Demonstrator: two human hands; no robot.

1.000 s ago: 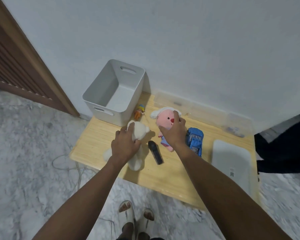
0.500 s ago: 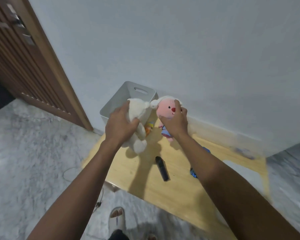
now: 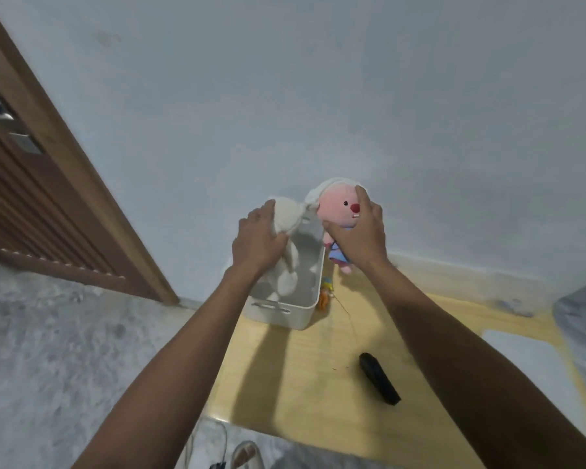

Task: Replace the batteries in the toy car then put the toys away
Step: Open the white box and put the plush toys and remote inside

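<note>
Here the left hand [image 3: 257, 238] grips the limp white plush toy [image 3: 286, 252], hanging lengthwise directly over the open white plastic bin [image 3: 285, 308]; the right hand [image 3: 359, 235] clutches the pink plush doll [image 3: 339, 211] just beyond the bin's right rim.

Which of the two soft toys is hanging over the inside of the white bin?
The white plush, gripped by the left hand, dangles into the bin. The pink plush, in the right hand, is beside the bin's rim.

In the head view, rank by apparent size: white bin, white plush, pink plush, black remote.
1. white bin
2. white plush and pink plush: look alike, both partly hidden by the left hand and right hand, so unranked
3. black remote
</note>
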